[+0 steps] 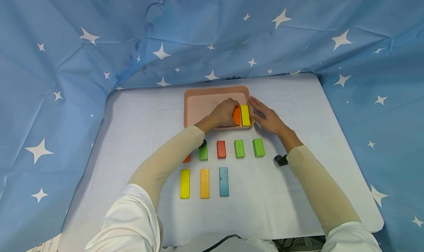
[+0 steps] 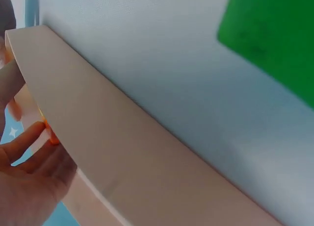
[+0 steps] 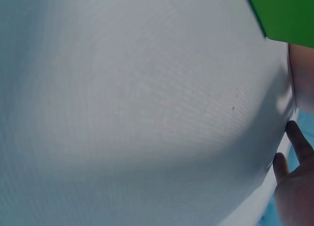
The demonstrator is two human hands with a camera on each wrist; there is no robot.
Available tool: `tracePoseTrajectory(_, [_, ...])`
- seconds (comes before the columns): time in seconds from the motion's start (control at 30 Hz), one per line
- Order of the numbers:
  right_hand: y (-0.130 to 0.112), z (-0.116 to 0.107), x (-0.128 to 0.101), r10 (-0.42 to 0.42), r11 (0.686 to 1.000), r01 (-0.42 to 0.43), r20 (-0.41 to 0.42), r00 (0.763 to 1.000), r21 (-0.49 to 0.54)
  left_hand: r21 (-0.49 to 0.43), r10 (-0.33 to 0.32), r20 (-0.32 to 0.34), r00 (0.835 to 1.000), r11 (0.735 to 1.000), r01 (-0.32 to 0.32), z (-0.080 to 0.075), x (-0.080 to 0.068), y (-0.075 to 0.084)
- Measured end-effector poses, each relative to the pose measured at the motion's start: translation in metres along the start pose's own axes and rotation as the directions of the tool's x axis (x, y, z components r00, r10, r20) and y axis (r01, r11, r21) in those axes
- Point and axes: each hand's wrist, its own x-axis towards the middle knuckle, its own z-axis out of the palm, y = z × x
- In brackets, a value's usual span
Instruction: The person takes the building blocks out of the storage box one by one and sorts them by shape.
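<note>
Inside the pink tray (image 1: 205, 92) my left hand (image 1: 226, 114) grips an orange block (image 1: 236, 116). The block is close against the left side of a yellow block (image 1: 245, 115), which lies at the tray's right end. In the left wrist view the tray wall (image 2: 98, 108) hides most of the orange block, and the left hand's fingers (image 2: 29, 140) reach over to it. My right hand (image 1: 269, 120) is at the outside of the tray's right wall, with its fingers fairly straight; it holds nothing.
Nearer than the tray stands a row with a red block (image 1: 221, 149), several green blocks (image 1: 239, 149) and an orange block (image 1: 187, 158) partly under the left forearm. Closer still lie a yellow block (image 1: 185, 184), an amber block (image 1: 204, 183) and a blue block (image 1: 223, 182).
</note>
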Motion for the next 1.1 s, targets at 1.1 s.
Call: tracePoseTrajectory(1.1, [0.0,-0.001,0.002,-0.014,1.0,0.014,0.019,1.0,0.001,-0.268,0.063,-0.04,0.997,0.961,-0.072,-0.027,-0.091,0.052])
